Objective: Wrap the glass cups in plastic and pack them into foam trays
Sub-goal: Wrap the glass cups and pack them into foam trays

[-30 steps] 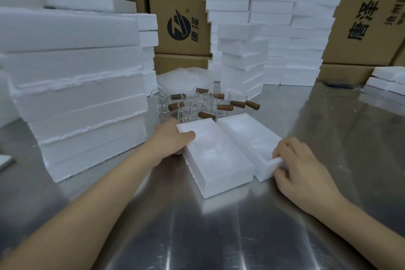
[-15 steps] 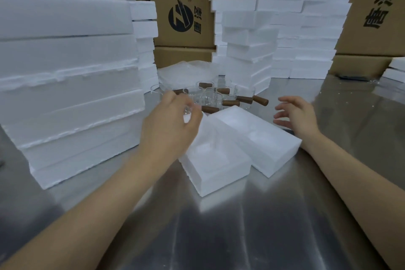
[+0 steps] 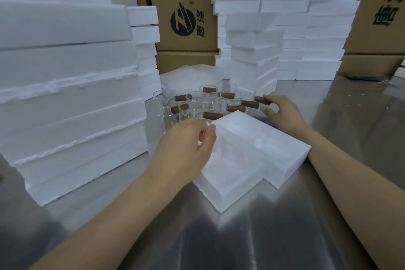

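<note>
Glass cups (image 3: 197, 103) come next: your right hand (image 3: 282, 114) left the foam trays (image 3: 280, 151), fingers half-spread at a handle (image 3: 260, 99); left hand (image 3: 184, 147) loose, empty.

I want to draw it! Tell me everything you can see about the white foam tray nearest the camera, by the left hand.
The white rectangular foam tray looks like light, grainy polystyrene. Its top has a shallow moulded hollow with nothing in it. It lies flat on the shiny steel table, turned at an angle, its long side against a second white foam tray. The left hand hangs over its far corner, fingers curled; whether it touches is unclear.
</note>
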Tool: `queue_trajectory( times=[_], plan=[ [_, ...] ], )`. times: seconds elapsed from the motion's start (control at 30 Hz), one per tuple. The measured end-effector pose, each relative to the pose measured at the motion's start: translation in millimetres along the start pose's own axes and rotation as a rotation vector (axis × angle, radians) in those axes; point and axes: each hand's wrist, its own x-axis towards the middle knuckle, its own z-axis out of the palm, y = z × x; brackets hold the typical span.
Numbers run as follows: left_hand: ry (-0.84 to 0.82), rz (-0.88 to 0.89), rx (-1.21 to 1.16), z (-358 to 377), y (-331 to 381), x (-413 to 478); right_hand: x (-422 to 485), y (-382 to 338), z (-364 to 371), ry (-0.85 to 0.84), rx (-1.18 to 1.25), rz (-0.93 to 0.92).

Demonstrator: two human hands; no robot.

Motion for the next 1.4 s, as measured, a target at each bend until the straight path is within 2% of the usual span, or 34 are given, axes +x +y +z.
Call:
queue_trajectory(
  times=[0.13, 0.33, 0.43, 0.5, 0.57, 0.67, 0.73, 0.8, 0.93, 1.03, 1.1, 1.17, 1.23, 1.33, 1.4],
  plan=[
    [0.013, 0.043, -0.034, -1.7, -0.9, 0.7, -3.5, -2.4, -1.1, 0.020, 0.091, 0.057],
    [0.020, 0.061, -0.018, -0.5, -3.1, 1.7, -5.3, -3.7, -3.0, 0.080, 0.165, 0.038],
    [0.026, 0.067, -0.026, -1.6, -4.3, 2.3, -13.2, -5.1, -6.7, 0.115, 0.479, 0.167],
    [0.033, 0.065, -0.054, -2.8, -5.6, 2.3, -21.2, -5.7, -11.8, 0.180, 0.651, 0.240],
    [0.030, 0.068, -0.053, -3.3, -7.3, 2.8, -29.5, -6.6, -18.1, 0.269, 0.724, 0.256],
    [0.020, 0.076, -0.048, -3.3, -9.0, 3.7, -43.7, -14.5, -30.6, 0.454, 0.696, 0.170],
    [0.033, 0.040, -0.119, -4.9, -7.0, 5.1, -47.9, -28.5, -46.1, 0.504, 0.701, 0.075],
    [0.044, -0.040, -0.279, -5.0, -5.1, 6.2, -47.1, -46.7, -64.7, 0.429, 0.778, 0.008],
    [-0.071, -0.205, -0.661, -3.2, -1.0, 9.2, -52.9, -84.7, -82.7, 0.010, 1.005, -0.115],
    [-0.162, -0.299, -1.018, -5.5, 0.3, 14.6, -63.3, -107.6, -70.4, -0.241, 1.046, -0.182],
    [-0.183, -0.288, -1.142, -7.2, -2.9, 16.3, -69.6, -115.2, -59.9, -0.378, 1.025, -0.191],
    [-0.145, -0.296, -1.160, -10.0, -3.4, 16.0, -73.2, -119.0, -51.9, -0.480, 0.985, -0.195],
    [-0.084, -0.333, -1.149, -10.8, -4.7, 17.0, -71.6, -122.5, -49.9, -0.481, 0.998, -0.180],
    [0.025, -0.404, -1.071, -10.3, -1.9, 17.0, -52.7, -130.4, -49.8, -0.255, 1.020, -0.084],
    [0.131, -0.442, -1.059, -7.0, 0.0, 14.5, -32.1, -138.9, -38.9, -0.118, 0.899, -0.044]
  ],
)
